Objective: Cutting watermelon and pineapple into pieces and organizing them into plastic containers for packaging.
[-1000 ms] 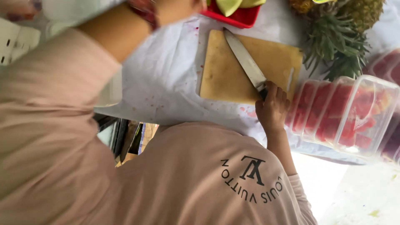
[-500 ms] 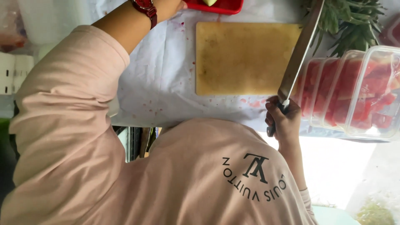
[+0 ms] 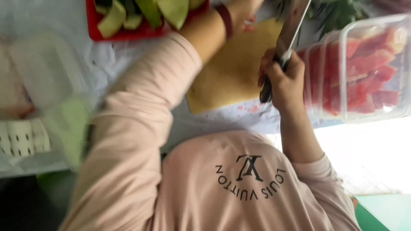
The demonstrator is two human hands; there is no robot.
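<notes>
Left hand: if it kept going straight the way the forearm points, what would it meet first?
The left hand already hovers over the wooden cutting board, so probably the leafy pineapple crown beyond it; depth is unclear.

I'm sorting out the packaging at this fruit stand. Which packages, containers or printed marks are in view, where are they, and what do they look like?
Clear plastic tubs: a row at right, beside the cutting board, rounded rectangles holding red fruit slices.
Red tray: top left, flat, holding green fruit pieces.
Shirt print: dark emblem with arched lettering on a pink shirt, bottom centre.
No screens or signs.
</notes>
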